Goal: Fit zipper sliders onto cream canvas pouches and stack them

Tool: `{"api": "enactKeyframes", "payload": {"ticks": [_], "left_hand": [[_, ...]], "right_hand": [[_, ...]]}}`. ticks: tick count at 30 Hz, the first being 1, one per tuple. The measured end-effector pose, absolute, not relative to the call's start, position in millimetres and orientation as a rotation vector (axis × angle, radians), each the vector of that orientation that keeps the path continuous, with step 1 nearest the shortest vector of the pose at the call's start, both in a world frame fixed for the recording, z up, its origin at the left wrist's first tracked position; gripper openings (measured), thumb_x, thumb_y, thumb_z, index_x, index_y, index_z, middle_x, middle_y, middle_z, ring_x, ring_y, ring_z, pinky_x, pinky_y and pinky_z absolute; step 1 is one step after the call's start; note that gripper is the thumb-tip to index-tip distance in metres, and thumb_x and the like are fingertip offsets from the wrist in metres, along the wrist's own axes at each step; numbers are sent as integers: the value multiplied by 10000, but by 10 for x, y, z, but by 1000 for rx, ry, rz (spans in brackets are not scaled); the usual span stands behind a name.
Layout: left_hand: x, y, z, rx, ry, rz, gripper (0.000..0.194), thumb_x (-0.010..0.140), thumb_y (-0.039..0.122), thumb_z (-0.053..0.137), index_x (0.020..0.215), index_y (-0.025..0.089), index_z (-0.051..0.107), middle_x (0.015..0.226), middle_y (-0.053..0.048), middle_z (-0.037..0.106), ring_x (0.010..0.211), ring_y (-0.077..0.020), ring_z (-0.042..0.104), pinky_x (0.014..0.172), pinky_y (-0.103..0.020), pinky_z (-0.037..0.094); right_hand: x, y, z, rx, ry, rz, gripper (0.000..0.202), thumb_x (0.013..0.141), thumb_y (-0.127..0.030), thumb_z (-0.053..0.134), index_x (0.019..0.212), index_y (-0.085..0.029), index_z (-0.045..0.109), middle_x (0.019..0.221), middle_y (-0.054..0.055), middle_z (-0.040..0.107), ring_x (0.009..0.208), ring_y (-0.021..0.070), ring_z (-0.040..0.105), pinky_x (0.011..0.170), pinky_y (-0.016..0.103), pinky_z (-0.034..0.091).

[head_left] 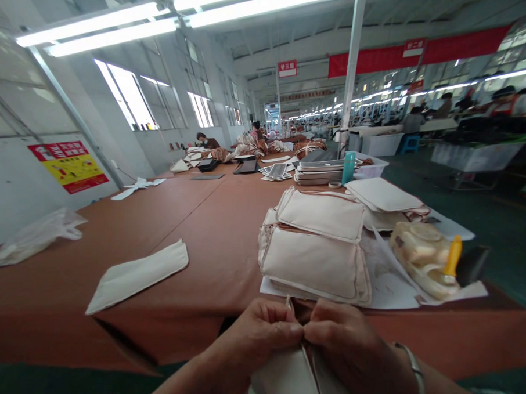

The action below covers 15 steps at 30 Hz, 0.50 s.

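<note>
At the bottom centre, a cream fabric piece (pixel 286 377) with a brown inner side hangs at the table's front edge. My left hand (pixel 263 339) pinches its upper edge from the left. Close against it, my right hand (pixel 350 347), with a bracelet at the wrist, pinches the same piece from the right. The fingertips of both hands nearly touch, and a fold of brown material shows between them. Just beyond my hands lies a stack of cream fabric pieces (pixel 312 261) with brown edges on white paper. The lower part of the held piece runs out of view.
A single cream piece (pixel 140 275) lies left on the brown table (pixel 212 234), with a plastic bag (pixel 40 236) behind. Rightward are another cream stack (pixel 382 196), a stained container (pixel 422 248) and a yellow-handled tool (pixel 453 258). A teal bottle (pixel 348 169) stands farther back. Other people sit far off.
</note>
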<state>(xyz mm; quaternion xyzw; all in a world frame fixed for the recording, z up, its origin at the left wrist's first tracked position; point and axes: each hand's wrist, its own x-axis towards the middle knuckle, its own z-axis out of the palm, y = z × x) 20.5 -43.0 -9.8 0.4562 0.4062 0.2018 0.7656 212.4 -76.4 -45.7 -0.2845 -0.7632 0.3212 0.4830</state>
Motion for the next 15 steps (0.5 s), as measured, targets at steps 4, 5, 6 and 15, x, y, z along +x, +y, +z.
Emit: {"api": "enactKeyframes", "payload": {"ticks": [4,5,6,15], "left_hand": [[168,-432,-84,1194,810,408,369,702,439,774,723,107,612,621,5,493,532,-80,363,502,-213,269],[157,-431,-57,1258,792,385,380,728,459,754,739,106,614,628,8,483,540,-78,350,500,-210,254],[148,-428,-24,1314,782,360,388,747,475,736,750,107,613,635,11,477,545,-76,337,494,-208,239],[120,-443,44,1361,699,396,368,773,458,713,734,110,601,671,0,485,578,-84,348,526,-212,265]], "right_hand": [[2168,-876,-463,-682,-1849,731,113,945,-230,485,950,-213,597,791,25,571,697,154,491,641,259,384],[2185,-890,-442,-738,-1778,827,132,966,-266,463,978,-210,582,792,19,564,697,148,490,631,249,380],[2202,-891,-413,-807,-1688,968,183,990,-311,426,981,-200,571,768,7,540,673,137,470,604,236,367],[2283,-769,-276,-795,-1634,1607,419,906,-521,551,755,-131,547,691,-20,398,613,101,286,536,235,246]]}}
